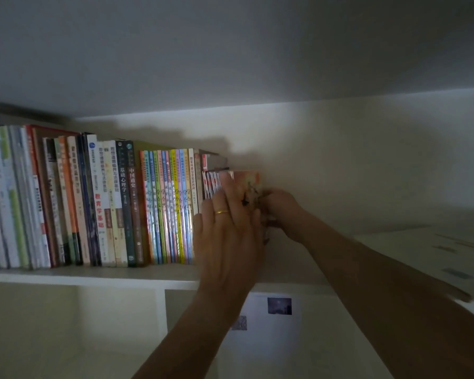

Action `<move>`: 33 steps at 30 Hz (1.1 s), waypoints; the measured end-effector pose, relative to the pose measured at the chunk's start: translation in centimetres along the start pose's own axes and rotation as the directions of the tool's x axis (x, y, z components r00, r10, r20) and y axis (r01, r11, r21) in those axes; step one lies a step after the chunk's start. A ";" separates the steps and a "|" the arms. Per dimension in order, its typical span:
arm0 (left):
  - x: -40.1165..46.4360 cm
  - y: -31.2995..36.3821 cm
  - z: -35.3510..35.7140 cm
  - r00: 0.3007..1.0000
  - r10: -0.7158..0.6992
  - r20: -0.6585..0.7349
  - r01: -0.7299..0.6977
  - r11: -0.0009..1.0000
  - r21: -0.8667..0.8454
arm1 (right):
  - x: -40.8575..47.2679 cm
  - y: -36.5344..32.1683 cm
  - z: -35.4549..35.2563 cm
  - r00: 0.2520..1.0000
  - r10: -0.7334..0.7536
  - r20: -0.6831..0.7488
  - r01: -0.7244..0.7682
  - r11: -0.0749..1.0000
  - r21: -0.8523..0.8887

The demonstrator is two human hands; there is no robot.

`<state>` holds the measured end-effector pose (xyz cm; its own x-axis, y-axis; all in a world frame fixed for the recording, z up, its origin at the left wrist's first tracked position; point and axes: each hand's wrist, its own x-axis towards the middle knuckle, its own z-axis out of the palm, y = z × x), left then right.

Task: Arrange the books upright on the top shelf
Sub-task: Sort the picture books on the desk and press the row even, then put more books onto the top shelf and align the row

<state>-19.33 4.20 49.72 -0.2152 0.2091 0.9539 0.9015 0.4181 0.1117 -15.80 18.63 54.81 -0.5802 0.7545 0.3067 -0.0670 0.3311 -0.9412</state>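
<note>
A long row of upright books (115, 203) fills the left part of the top shelf (93, 274). At the row's right end stands a bundle of small thin books (246, 181) with red-and-white spines and a pale patterned cover. My left hand (227, 225), with a gold ring, lies flat with straight fingers against the front of this bundle. My right hand (279, 209) grips the bundle's right side, fingers curled round its edge. The bundle's lower half is hidden behind my hands.
A flat white book or box (435, 255) lies on the shelf at the right. The shelf's white back wall (340, 160) is bare right of the bundle. Below are white compartments (66, 324); one holds a white sheet with dark patches (271, 318).
</note>
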 end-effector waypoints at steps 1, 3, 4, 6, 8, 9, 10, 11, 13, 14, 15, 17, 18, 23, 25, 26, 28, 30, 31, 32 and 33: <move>0.1 -0.5 0.1 1.000 -0.001 0.012 0.001 1.000 -0.022 | 0.1 0.4 0.6 1.000 -0.017 0.020 0.017 0.999 -0.029; 0.2 -1.0 0.4 1.000 0.022 0.011 -0.021 0.999 -0.044 | 0.2 1.0 1.7 0.996 -0.092 0.022 0.094 0.989 -0.113; 0.3 -1.1 0.3 0.999 0.047 -0.009 -0.047 0.999 0.002 | 0.0 1.1 2.0 0.989 -0.143 0.023 0.144 0.959 -0.244; 1.1 -1.2 0.2 0.985 0.108 -0.131 -0.090 0.986 0.139 | 0.1 1.5 2.1 0.976 -0.216 -0.016 0.179 0.846 -0.502; 2.5 -1.5 0.4 0.950 0.222 -0.221 -0.185 0.967 0.177 | -0.5 1.2 1.7 0.975 -0.211 -0.067 0.140 0.822 -0.552; 3.0 -1.8 0.8 0.941 0.277 -0.193 -0.245 0.954 0.173 | -0.8 1.3 1.5 0.978 -0.201 -0.057 0.136 0.819 -0.557; 3.4 -2.0 1.5 0.942 0.307 -0.136 -0.283 0.944 0.170 | -1.0 1.3 1.6 0.983 -0.180 -0.019 0.138 0.813 -0.566; 3.5 -2.2 2.3 0.947 0.312 -0.083 -0.295 0.940 0.173 | -0.9 1.7 1.8 0.986 -0.161 0.038 0.154 0.809 -0.568; 3.3 -2.2 3.3 0.964 0.265 -0.021 -0.254 0.942 0.217 | -1.3 2.0 2.1 0.983 -0.126 0.133 0.179 0.811 -0.557; 3.2 -2.1 3.3 0.968 0.249 -0.013 -0.239 0.943 0.230 | -1.6 2.0 2.1 0.982 -0.112 0.152 0.177 0.821 -0.542; 3.1 -2.0 3.2 0.966 0.259 -0.003 -0.252 0.941 0.227 | -1.8 2.1 1.8 0.984 -0.092 0.155 0.160 0.838 -0.522; 3.1 -2.1 2.6 0.954 0.300 0.015 -0.296 0.929 0.223 | -2.5 2.1 1.3 0.988 -0.082 0.132 0.136 0.865 -0.482; 3.2 -2.3 2.3 0.951 0.308 0.023 -0.305 0.926 0.221 | -3.1 2.0 1.0 0.990 -0.080 0.116 0.125 0.877 -0.465; 2.8 -1.6 1.9 0.940 0.342 0.007 -0.336 0.921 0.197 | -6.8 1.3 -2.2 0.989 -0.120 0.084 0.146 0.781 -0.607; 2.5 -1.0 1.5 0.934 0.357 -0.004 -0.348 0.914 0.209 | -8.7 0.4 -4.8 0.972 -0.215 0.094 0.216 0.664 -0.716; 2.3 -0.5 1.4 0.933 0.359 -0.016 -0.348 0.914 0.210 | -9.8 -0.2 -6.5 0.961 -0.263 0.082 0.231 0.605 -0.762; 2.1 1.1 1.0 0.932 0.360 -0.040 -0.348 0.921 0.177 | -12.2 -1.4 -11.1 0.937 -0.346 0.034 0.215 0.502 -0.837; 1.7 4.0 0.3 0.913 0.404 -0.054 -0.402 0.914 0.047 | -14.9 -2.5 -16.4 0.918 -0.395 -0.041 0.135 0.407 -0.903; 1.3 6.0 0.0 0.889 0.455 -0.051 -0.457 0.887 -0.068 | -16.1 -2.9 -19.0 0.908 -0.405 -0.109 0.063 0.389 -0.919; 0.9 8.2 -0.4 0.857 0.513 -0.042 -0.510 0.836 -0.205 | -17.0 -3.1 -21.6 0.900 -0.390 -0.196 -0.029 0.394 -0.919; 0.3 10.4 -0.7 0.818 0.575 -0.018 -0.548 0.768 -0.332 | -17.5 -2.7 -24.5 0.890 -0.348 -0.294 -0.142 0.402 -0.905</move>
<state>-9.70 7.96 51.36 0.3495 0.3955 0.8494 0.9349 -0.0872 -0.3440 14.40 18.43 55.44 -0.2547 0.7229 0.6423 0.7897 0.5388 -0.2933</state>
